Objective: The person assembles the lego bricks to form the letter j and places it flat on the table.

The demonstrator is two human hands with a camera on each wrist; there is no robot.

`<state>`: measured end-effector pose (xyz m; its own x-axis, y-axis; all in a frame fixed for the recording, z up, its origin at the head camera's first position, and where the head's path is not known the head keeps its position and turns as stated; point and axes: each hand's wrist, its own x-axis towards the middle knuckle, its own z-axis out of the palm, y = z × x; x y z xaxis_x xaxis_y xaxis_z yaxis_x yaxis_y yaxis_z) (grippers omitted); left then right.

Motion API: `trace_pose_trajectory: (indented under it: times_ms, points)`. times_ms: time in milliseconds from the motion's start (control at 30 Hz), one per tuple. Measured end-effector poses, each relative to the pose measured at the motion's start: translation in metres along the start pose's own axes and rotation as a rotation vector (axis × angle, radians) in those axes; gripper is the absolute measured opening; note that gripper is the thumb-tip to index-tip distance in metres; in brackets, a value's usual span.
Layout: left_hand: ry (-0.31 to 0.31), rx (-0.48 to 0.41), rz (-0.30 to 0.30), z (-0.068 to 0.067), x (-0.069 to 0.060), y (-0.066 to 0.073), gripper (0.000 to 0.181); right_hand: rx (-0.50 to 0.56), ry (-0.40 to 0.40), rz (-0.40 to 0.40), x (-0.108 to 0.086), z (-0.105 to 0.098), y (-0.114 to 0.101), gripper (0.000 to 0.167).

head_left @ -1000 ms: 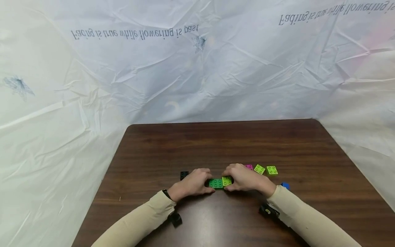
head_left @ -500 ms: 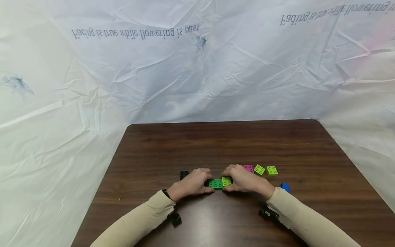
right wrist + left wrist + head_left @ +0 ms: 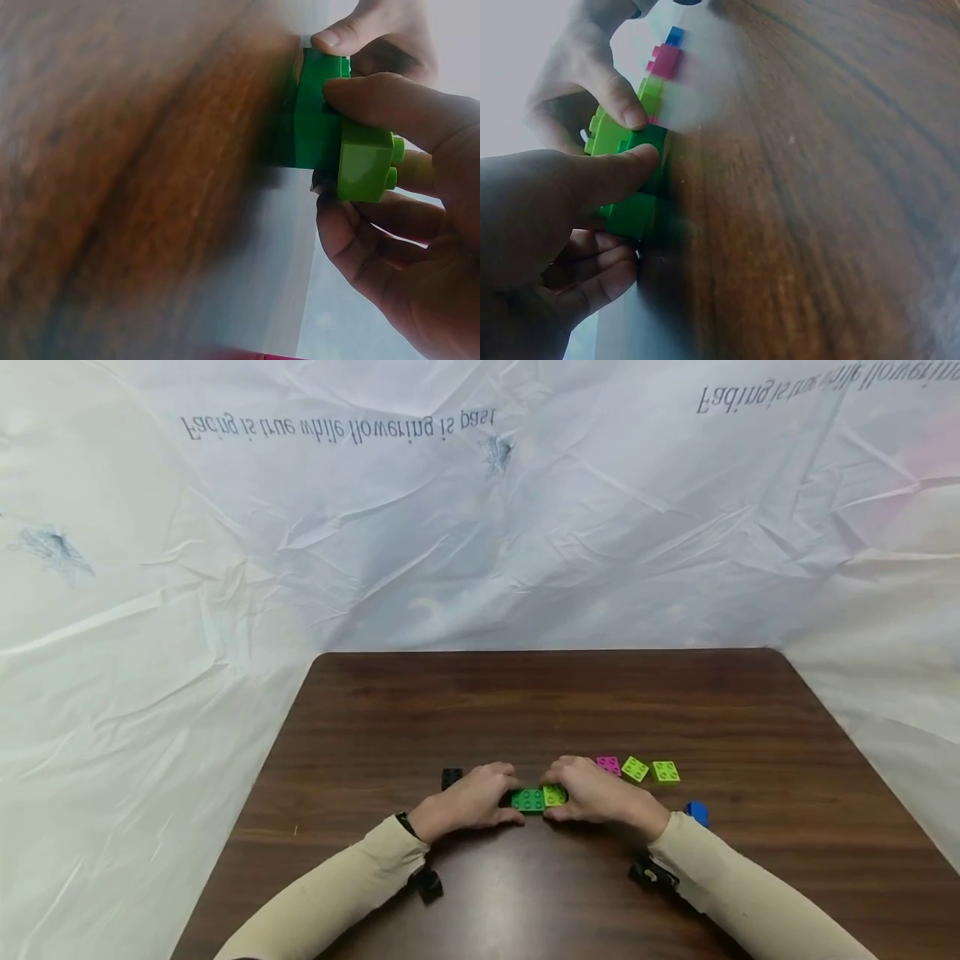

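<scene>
Studded toy building bricks are between both hands on the table. My left hand (image 3: pixel 474 798) holds a green brick (image 3: pixel 528 800) at its left end, thumb along the near side. A lime brick (image 3: pixel 554 795) sits on the green brickwork at its right end; my right hand (image 3: pixel 594 792) pinches it between thumb and fingers. In the right wrist view, the lime brick (image 3: pixel 365 161) stands higher than the green brickwork (image 3: pixel 316 135), and the right thumb touches near where they meet. Green bricks (image 3: pixel 630 216) also show beneath the left thumb in the left wrist view.
Behind the right hand lie a magenta brick (image 3: pixel 608 765) and two loose lime bricks (image 3: pixel 634 768). A blue brick (image 3: pixel 697 813) is beside the right sleeve. A black brick (image 3: pixel 452 777) lies behind the left hand. White sheeting (image 3: pixel 480 543) surrounds the brown table (image 3: pixel 480 693).
The head view has shifted slightly. Both hands keep their grip on the bricks, with almost no visible movement.
</scene>
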<state>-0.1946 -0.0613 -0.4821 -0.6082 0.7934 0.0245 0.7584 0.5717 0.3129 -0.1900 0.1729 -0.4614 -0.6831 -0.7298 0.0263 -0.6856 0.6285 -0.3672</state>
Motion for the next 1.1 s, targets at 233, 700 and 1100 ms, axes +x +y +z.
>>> trace_pose_trajectory:
  times_ms: [233,700,1100]
  points:
    - [-0.005,0.025,-0.016,-0.007,-0.008,-0.001,0.051,0.0,0.011,-0.003,0.0,0.002,-0.002,0.035]
    - [0.045,0.015,-0.081,-0.031,-0.033,-0.024,0.049,-0.021,0.029,-0.04,-0.001,0.005,-0.003,0.035]
    - [0.078,0.0,-0.131,-0.038,-0.045,-0.04,0.058,-0.023,0.012,-0.021,-0.001,0.002,-0.001,0.035]
